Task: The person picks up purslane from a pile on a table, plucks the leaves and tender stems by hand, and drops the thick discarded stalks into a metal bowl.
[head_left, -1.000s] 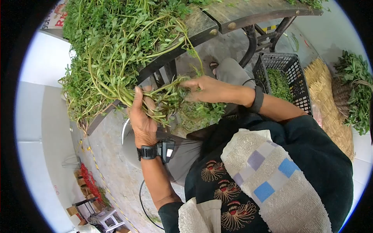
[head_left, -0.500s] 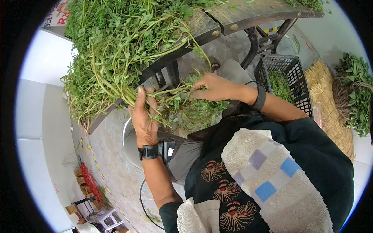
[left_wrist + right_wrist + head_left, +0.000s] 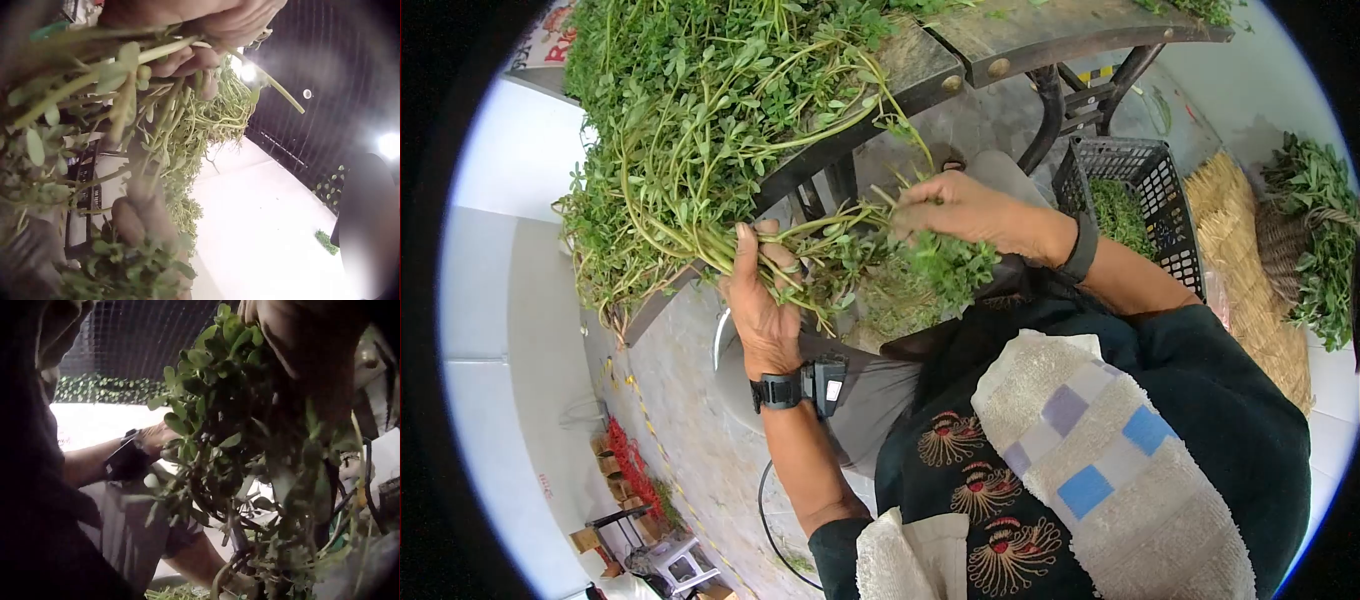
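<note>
A large heap of green leafy stems [image 3: 700, 120] covers the left end of the wooden table. The left hand [image 3: 765, 310] grips a bundle of long stems [image 3: 710, 245] at the table's edge, thumb up. To its right the right hand [image 3: 975, 215] pinches the leafy part of stems stretched from that bundle, with a green sprig [image 3: 950, 270] hanging under its fingers. In the left wrist view the left hand's fingers [image 3: 194, 62] curl round pale stems. Leaves [image 3: 212, 394] hang below the right hand [image 3: 300, 331] in the right wrist view.
A black crate [image 3: 1185, 215] with greens stands on the floor at the right, beside a straw mat [image 3: 1235, 290] and a woven basket [image 3: 1280, 250] of leaves. Below the hands are loose greens [image 3: 895, 315]. A white stool [image 3: 680, 565] stands at the lower left.
The right hand has moved slightly right and up since the half-second-old frame, and a leafy sprig now hangs under it. The left hand has stayed nearly in place, still gripping the stems.
</note>
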